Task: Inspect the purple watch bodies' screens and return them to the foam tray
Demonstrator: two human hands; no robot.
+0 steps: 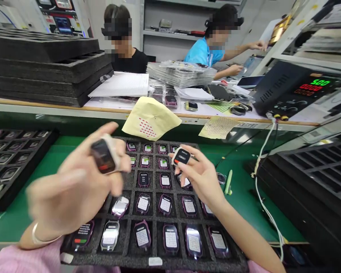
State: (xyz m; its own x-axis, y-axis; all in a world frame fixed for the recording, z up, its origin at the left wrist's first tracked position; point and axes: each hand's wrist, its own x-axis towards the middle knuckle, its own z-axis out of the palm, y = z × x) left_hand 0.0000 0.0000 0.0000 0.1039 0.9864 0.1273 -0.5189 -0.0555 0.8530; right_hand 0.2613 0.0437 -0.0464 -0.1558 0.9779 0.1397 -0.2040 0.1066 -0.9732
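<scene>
My left hand [71, 189], blurred by motion, holds a light-cased smartwatch body [104, 155] up in its fingers, its dark screen showing a red patch. In my right hand [201, 174] a second light-cased watch body [182, 156] is held between fingers and thumb, its screen lit with a red mark. Both hands are above a black foam tray [155, 261], whose compartments hold several watch bodies, mostly purple-cased, many with lit screens. One silver watch [110, 235] lies in the front row.
Another tray [19, 182] of watches lies at the left. Stacked foam trays [45, 72] stand behind it. A power supply [298, 89], white cable [261, 189] and green tool [229, 182] are at the right. Two people sit across the bench.
</scene>
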